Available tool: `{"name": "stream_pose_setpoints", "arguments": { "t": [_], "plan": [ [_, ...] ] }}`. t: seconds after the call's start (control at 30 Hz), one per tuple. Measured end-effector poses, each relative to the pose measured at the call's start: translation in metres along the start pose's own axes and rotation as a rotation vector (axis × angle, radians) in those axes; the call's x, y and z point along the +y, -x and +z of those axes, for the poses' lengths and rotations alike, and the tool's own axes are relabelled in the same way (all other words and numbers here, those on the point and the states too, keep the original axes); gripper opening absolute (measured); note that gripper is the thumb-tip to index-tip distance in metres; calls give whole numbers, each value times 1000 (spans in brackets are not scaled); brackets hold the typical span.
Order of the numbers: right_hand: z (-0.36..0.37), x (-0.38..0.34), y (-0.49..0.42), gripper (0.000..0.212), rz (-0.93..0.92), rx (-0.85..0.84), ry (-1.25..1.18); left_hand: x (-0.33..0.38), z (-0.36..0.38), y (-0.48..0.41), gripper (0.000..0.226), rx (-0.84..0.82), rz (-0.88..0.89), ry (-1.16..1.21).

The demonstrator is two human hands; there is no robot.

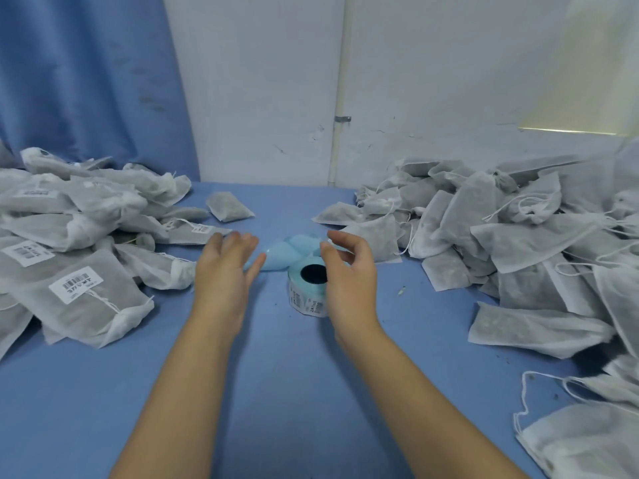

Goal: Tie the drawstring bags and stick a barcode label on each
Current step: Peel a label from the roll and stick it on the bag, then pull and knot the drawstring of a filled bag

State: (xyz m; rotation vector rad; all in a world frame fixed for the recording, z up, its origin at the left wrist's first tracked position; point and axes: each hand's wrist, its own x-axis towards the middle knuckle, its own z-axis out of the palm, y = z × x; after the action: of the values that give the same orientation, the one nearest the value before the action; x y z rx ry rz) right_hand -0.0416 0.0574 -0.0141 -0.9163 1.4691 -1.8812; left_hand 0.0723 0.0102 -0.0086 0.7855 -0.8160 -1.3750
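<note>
Both hands, left hand [224, 271] and right hand [349, 271], flank the label roll [307, 288]

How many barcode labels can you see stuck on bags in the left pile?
4 barcode labels: one nearest the camera, one behind it by the picture's left edge, one farther back, and one near the left hand. More may be hidden in the pile.

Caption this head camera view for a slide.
Left hand and right hand flank the label roll, labelled bags piled left, unlabelled bags right.
</note>
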Motion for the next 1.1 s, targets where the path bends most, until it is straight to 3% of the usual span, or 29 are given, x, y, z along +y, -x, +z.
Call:
{"name": "stream_pose_setpoints", "arguments": {
  "t": [0.07, 0.23, 0.43, 0.5, 0.6, 0.73, 1.1],
  "plan": [
    [-8, 3, -2, 15, 6, 17, 2, -6, 6, 5, 24, 9, 7, -60],
    [-25, 8, -6, 19, -39, 47, 32, -18, 29, 19, 26, -53, 156, -328],
    [-59, 16, -9, 26, -93, 39, 102, -37, 59, 46, 30, -253, 181, -420],
    [-73, 19, -12, 29, -102, 96, 151, -48, 67, 56, 31, -332, 148, -484],
    [-94, 15, -26, 46, -103, 319, 104, -60, 74, 66, 30, -427, 114, -561],
    [-120, 1, -44, 60, -90, 536, -5, -61, 82, 67, 30, -448, 102, -598],
    [-148, 8, -54, 51, -110, 545, -66, -77, 87, 75, 30, -449, 46, -577]
  ]
}}
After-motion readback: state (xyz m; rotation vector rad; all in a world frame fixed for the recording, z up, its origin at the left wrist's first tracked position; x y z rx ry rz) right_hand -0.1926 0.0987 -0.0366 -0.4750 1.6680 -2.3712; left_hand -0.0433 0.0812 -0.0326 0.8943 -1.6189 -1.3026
